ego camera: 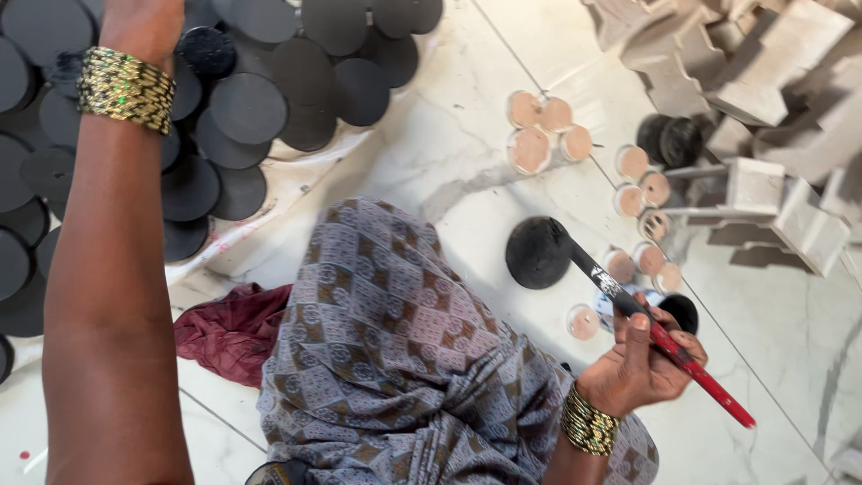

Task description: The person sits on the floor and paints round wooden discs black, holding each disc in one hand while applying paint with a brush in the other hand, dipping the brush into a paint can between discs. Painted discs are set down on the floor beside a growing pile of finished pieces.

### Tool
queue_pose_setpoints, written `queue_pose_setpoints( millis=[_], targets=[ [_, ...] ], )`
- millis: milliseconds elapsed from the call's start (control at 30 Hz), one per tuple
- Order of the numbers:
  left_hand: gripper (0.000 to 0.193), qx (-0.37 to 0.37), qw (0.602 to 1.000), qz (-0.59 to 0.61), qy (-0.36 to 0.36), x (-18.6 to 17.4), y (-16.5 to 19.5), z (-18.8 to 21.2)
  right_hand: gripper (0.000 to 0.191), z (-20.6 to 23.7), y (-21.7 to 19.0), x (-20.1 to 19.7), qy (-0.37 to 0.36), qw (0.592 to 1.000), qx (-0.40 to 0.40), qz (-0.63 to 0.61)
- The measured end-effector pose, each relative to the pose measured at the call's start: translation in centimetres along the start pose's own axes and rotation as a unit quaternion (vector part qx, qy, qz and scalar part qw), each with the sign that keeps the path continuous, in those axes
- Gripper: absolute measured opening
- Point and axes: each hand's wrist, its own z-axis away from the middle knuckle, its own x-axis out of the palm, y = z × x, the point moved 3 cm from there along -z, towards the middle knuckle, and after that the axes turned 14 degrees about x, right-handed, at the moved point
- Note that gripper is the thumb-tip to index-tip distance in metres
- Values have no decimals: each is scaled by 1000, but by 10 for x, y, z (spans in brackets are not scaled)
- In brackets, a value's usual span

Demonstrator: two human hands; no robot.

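My right hand (639, 364) grips a red-handled paintbrush (660, 334) whose black-coated tip lies against a black-painted round disc (536, 252) on the marble floor. My left arm stretches up the left side, with gold bangles (125, 89) at the wrist. My left hand (144, 22) is mostly cut off at the top edge, above a spread of black-painted discs (247, 108); what it holds is hidden. My knee, under grey patterned cloth (386, 350), fills the middle.
Several unpainted pale round pieces (541, 130) lie in small groups on the floor. A small black paint pot (681, 312) sits by my right hand. Pale wooden blocks (763, 99) are piled at the upper right. A maroon rag (232, 328) lies beside my knee.
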Motion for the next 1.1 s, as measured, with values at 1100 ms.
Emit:
queue_pose_setpoints(
  millis=[1100],
  targets=[
    [49,410,784,-332,-327,658,146,53,35,-24,20,-143,267,951,-80,-132]
  ],
)
